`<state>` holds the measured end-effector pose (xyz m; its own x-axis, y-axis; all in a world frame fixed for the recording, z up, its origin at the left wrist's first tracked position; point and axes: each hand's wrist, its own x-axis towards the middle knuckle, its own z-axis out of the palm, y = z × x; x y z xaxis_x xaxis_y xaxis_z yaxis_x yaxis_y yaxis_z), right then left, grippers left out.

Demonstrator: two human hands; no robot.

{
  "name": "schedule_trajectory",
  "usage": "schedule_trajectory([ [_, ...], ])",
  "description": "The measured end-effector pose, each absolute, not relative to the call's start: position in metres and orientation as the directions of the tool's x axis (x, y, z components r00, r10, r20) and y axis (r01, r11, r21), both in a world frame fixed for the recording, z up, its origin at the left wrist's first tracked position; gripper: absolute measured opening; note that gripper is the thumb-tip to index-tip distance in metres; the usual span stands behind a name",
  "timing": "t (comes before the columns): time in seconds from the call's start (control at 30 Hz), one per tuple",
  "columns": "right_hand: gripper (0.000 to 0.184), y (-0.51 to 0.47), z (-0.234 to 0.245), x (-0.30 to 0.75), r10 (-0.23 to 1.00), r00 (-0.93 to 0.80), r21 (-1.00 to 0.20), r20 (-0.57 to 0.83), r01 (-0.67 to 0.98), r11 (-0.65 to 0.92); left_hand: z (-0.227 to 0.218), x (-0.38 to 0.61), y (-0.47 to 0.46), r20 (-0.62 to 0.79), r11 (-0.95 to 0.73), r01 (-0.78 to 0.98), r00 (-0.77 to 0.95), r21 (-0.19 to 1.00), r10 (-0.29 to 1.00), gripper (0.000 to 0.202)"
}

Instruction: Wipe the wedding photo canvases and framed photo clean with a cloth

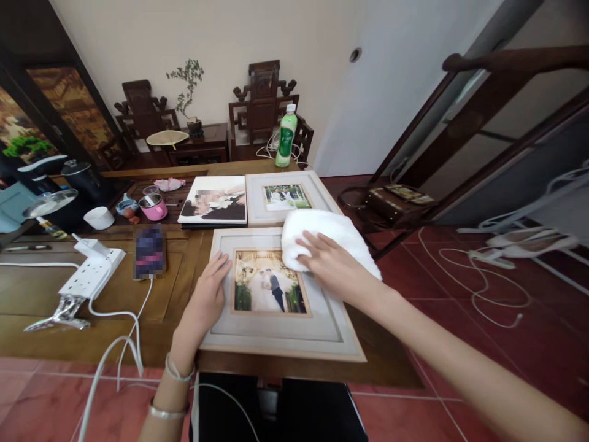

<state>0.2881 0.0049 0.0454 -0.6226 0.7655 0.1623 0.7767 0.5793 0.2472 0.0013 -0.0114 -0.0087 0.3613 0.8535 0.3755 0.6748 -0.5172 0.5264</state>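
Observation:
A picture frame (pixel 283 331) with a pale mat lies flat near the table's front edge, holding a photo of a couple in wedding clothes. My left hand (pixel 212 288) rests on its left side, fingers stretched out along the border. On the upper right corner of the frame, my right hand (pixel 331 264) presses a folded white towel (pixel 322 227), its fingers spread over the cloth. The towel covers that corner and hangs past the right edge. Behind it lies a second picture frame (pixel 257 205), partly under the towel. A photo album (pixel 230 205) sits to its left.
A green bottle (pixel 286 138) stands at the table's back edge. To the left are a power strip (pixel 94 270) with trailing white cables, a phone-like object (pixel 150 252), a pink cup (pixel 154 209) and a white cup (pixel 99 217). A dark wooden chair (pixel 427 141) stands at right.

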Motion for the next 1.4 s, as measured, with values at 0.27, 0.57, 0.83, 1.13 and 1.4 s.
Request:
schedule_trajectory([
  [0.27,0.029,-0.097,0.046,0.286,0.684,-0.683,0.171,0.258,0.729,0.663,-0.010,0.002,-0.010,0.399,-0.527,0.666,0.353,0.528,0.846,0.054],
  [0.57,0.046,-0.140,0.063,0.275,0.729,-0.607,-0.051,0.316,0.757,0.652,-0.007,0.002,-0.011,0.379,-0.531,0.689,0.380,0.493,0.844,0.055],
  [0.83,0.046,-0.031,0.044,0.278,0.823,-0.520,0.092,0.228,0.853,0.513,-0.007,0.000,-0.010,0.374,-0.547,0.675,0.403,0.495,0.835,0.054],
  [1.13,0.034,-0.011,0.029,0.270,0.793,-0.583,0.201,0.175,0.810,0.551,-0.008,0.002,-0.014,0.399,-0.544,0.643,0.374,0.539,0.838,0.050],
  [1.4,0.023,-0.120,0.043,0.280,0.704,-0.679,-0.003,0.207,0.720,0.694,-0.007,0.002,-0.014,0.395,-0.552,0.659,0.390,0.511,0.831,0.050],
])
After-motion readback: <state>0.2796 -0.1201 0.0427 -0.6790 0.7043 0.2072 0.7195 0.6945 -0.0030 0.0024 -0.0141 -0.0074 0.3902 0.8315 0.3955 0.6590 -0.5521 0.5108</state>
